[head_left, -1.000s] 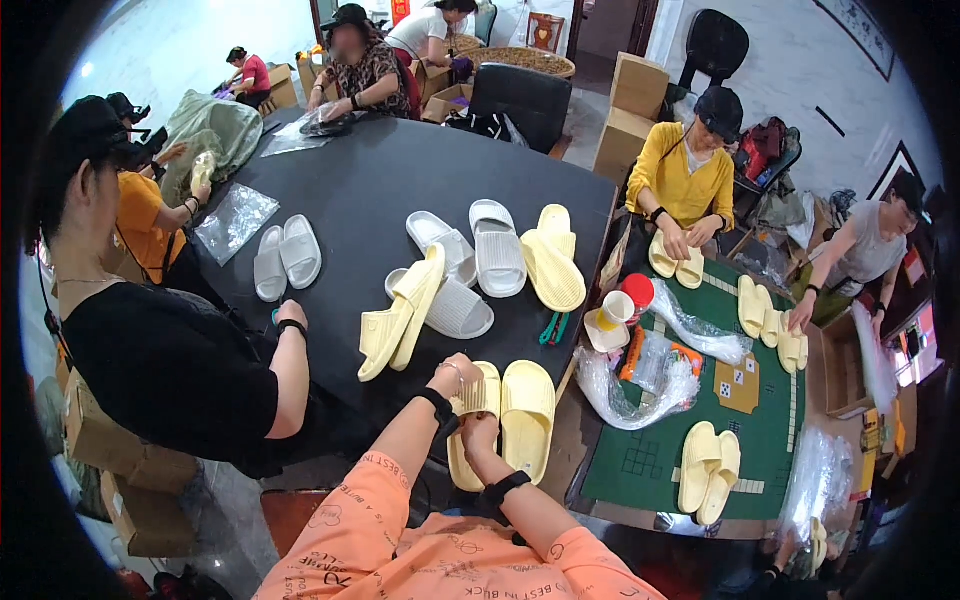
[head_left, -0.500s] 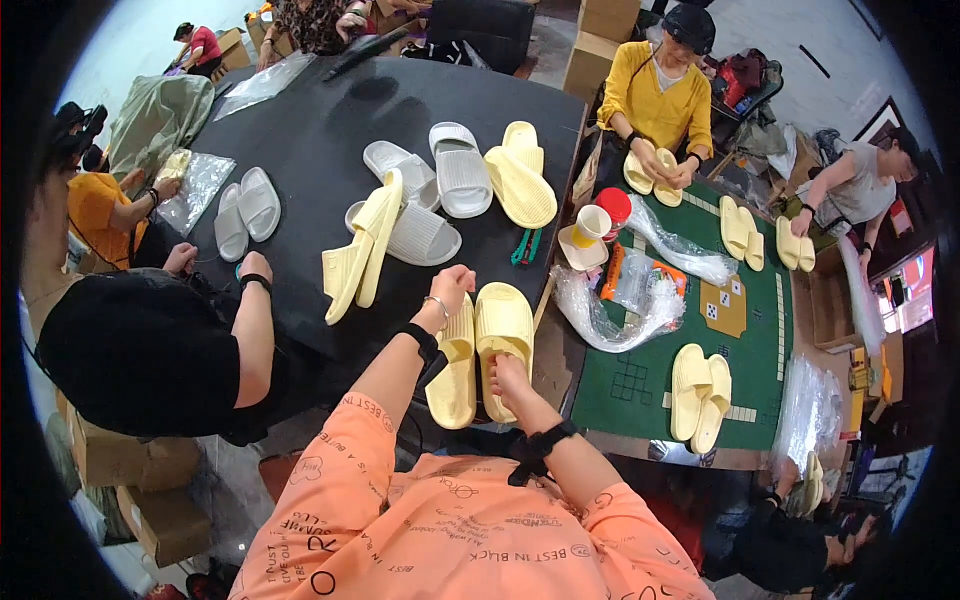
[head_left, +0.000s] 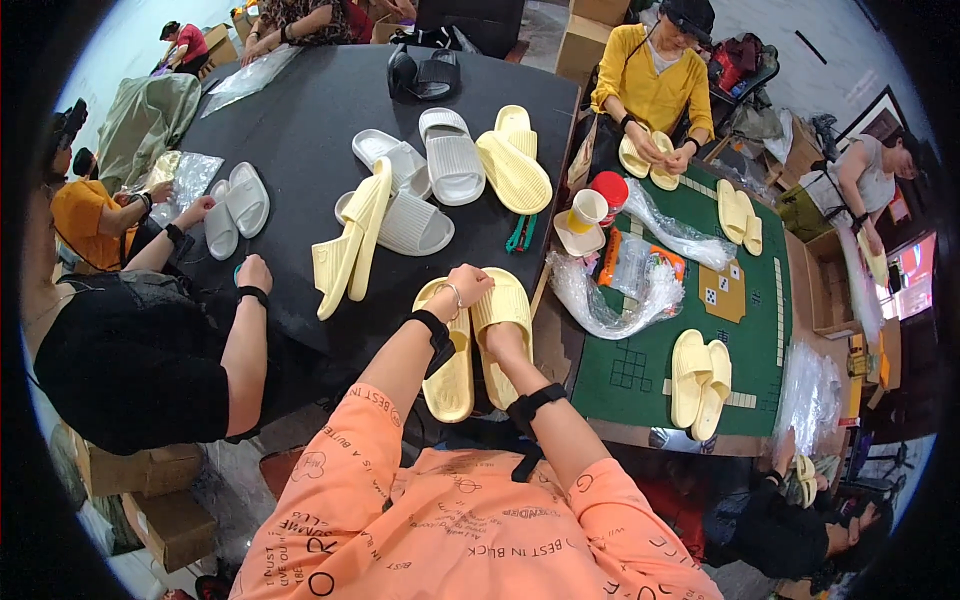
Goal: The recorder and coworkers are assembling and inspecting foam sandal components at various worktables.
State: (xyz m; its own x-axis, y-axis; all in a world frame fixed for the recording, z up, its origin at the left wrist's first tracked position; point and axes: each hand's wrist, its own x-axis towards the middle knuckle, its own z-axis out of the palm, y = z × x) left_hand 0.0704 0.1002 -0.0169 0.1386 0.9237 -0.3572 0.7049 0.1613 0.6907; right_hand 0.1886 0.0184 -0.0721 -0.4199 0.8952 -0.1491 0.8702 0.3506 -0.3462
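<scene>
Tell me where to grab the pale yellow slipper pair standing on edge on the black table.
Pinch the standing yellow pair across both soles at mid-length, coming from above. The slippers stand on edge, pressed together, with thin upper rims exposed; the grey slipper crowds their right side.

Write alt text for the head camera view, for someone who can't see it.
A person's left hand and right hand hold a pair of yellow slippers at the edge of a black table, where more slippers lie and other people work.

Upright slippers (head_left: 345,245) crowd left hand (head_left: 462,290)
</scene>
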